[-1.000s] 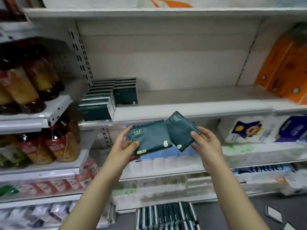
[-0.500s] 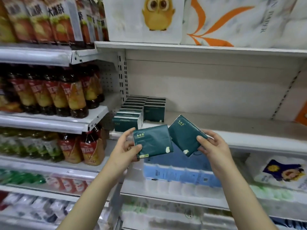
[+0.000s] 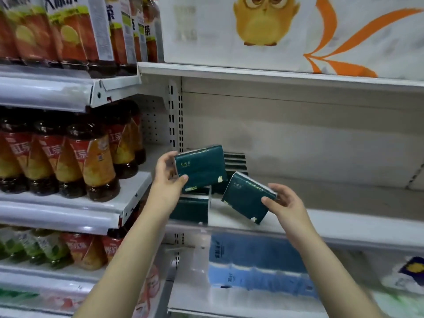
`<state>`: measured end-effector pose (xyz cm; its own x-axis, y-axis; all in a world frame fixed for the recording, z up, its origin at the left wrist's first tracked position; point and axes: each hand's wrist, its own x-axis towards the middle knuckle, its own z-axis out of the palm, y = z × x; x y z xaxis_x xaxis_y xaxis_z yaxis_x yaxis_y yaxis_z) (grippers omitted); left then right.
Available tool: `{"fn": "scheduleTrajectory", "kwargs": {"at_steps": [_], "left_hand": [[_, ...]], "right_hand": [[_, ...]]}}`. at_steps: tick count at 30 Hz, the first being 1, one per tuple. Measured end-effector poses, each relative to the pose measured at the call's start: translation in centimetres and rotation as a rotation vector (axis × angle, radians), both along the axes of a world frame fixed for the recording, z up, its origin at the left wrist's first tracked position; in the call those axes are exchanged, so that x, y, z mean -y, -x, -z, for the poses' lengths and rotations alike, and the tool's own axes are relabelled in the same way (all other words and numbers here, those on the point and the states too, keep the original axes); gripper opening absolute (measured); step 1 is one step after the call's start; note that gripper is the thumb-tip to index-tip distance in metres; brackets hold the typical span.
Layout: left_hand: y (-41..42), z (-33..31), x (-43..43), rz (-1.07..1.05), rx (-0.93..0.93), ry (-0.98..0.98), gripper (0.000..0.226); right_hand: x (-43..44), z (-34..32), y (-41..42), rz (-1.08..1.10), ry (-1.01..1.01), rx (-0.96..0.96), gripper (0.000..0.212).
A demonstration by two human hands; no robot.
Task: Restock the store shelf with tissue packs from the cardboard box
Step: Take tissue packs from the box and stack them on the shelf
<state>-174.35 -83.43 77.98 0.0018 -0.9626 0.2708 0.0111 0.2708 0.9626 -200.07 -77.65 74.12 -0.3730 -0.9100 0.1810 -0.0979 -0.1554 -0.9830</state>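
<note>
My left hand (image 3: 167, 180) grips a dark green tissue pack (image 3: 202, 167) by its left edge, holding it above the stacked green tissue packs (image 3: 191, 208) at the left end of the white shelf (image 3: 321, 223). My right hand (image 3: 284, 204) holds a second dark green tissue pack (image 3: 246, 198), tilted, just over the shelf's front part to the right of the stacks. More stacked packs (image 3: 235, 161) show behind the left-hand pack. No cardboard box is in view.
Bottled tea (image 3: 91, 161) fills the shelves at left. Large white paper packs with a yellow bird (image 3: 266, 21) sit on the shelf above. Blue and white tissue bundles (image 3: 257, 267) lie below. The white shelf runs bare to the right.
Both hands moved up and forward to the shelf. The two packs, overlapping before, have separated: the left one rose over the stacks, the right one dropped toward the shelf.
</note>
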Motion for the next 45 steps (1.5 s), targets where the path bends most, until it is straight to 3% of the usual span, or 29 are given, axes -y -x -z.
{"fn": "scheduleTrajectory", "kwargs": {"at_steps": [5, 9, 15, 22, 30, 34, 36, 40, 45], "left_hand": [[1.1, 0.3, 6.2, 0.022, 0.027, -0.051, 0.045], [2.1, 0.4, 9.2, 0.03, -0.002, -0.085, 0.058], [2.5, 1.2, 10.5, -0.001, -0.133, -0.05, 0.063], [2.5, 1.7, 10.9, -0.001, -0.165, -0.054, 0.063], [2.5, 1.3, 10.9, 0.038, -0.172, -0.089, 0.057], [2.5, 1.3, 10.7, 0.039, -0.183, -0.102, 0.054], [2.5, 1.3, 10.8, 0.033, -0.196, -0.098, 0.052], [2.4, 1.1, 10.6, 0.066, -0.161, -0.066, 0.05], [2.6, 1.4, 10.3, 0.227, 0.01, -0.023, 0.051]], "right_hand": [[4.8, 1.5, -1.9, 0.026, -0.033, -0.214, 0.04], [7.2, 2.3, -3.0, 0.073, -0.015, -0.307, 0.052], [9.4, 4.0, -3.4, 0.169, 0.014, -0.308, 0.052], [10.5, 4.5, -3.6, 0.108, -0.14, -0.321, 0.074], [10.8, 4.4, -3.6, 0.086, -0.254, -0.441, 0.064], [9.7, 3.1, -3.9, -0.009, -0.251, -0.321, 0.081], [9.5, 2.2, -4.3, 0.078, -0.211, -0.299, 0.09], [10.0, -0.9, -4.5, 0.192, 0.046, -0.297, 0.074], [11.0, -4.3, -4.4, -0.005, 0.095, -0.068, 0.078]]}}
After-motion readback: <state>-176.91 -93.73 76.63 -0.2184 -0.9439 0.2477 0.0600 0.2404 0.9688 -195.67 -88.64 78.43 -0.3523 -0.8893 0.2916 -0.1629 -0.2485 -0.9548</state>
